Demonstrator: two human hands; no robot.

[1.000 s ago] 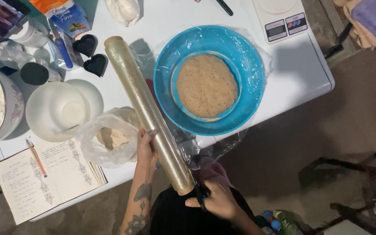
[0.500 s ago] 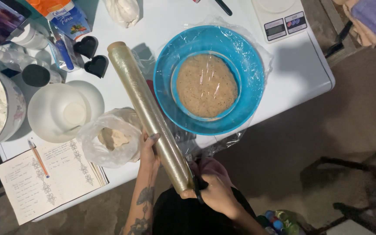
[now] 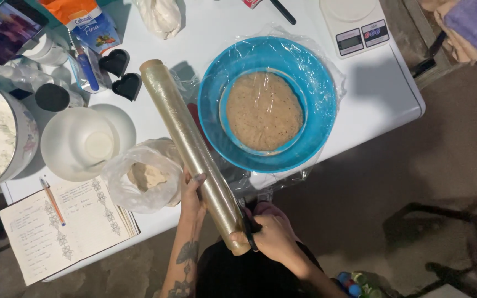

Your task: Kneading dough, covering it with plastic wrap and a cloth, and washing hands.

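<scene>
My left grip [image 3: 193, 194] wraps narrowly around the cling film roll [image 3: 191, 149], which slants up and away from it across the white tabletop [image 3: 371, 94]. My right grip [image 3: 269, 234] is closed on the roll's near end and something dark I cannot identify. Just beyond it sits the film-covered blue bowl [image 3: 268, 105] of dough.

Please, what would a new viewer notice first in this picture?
First the blue bowl in the table's middle, covered with clear film, dough inside. Next the long film roll lying slantwise beside it, the left hand on its side and the right hand at its near end.
</scene>
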